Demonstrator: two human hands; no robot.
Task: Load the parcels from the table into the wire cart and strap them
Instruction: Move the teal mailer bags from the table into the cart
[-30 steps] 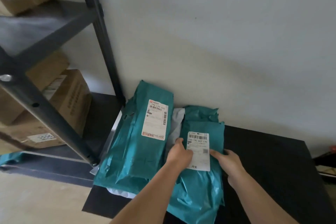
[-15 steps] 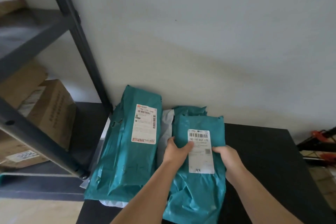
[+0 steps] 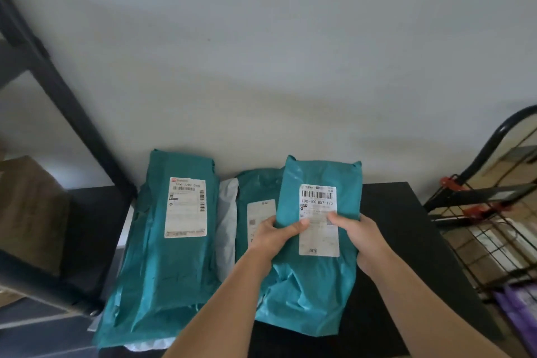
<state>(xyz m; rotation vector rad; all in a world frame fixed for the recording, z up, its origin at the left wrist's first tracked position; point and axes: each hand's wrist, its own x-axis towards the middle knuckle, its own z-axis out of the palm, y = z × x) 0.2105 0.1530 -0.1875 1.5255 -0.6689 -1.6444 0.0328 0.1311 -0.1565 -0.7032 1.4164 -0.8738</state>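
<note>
Teal parcel [image 3: 313, 285] sits centre frame, grasped on both sides. Left grip [image 3: 276, 234] curls round its left edge, right grip [image 3: 363, 237] round its right edge, both thumbs on the label. It overlaps second parcel [image 3: 255, 189] on the black desk [image 3: 389, 212]. Large parcel [image 3: 174, 270] lies lower left. Wire cart [image 3: 488, 241] at right edge.

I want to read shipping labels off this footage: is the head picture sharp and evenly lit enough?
Head view: the held parcel's label shows its big number clearly, small print smeared; the left parcel's label is softer; light is dim and even, without glare; the wide lens tilts the shelf post.
</note>
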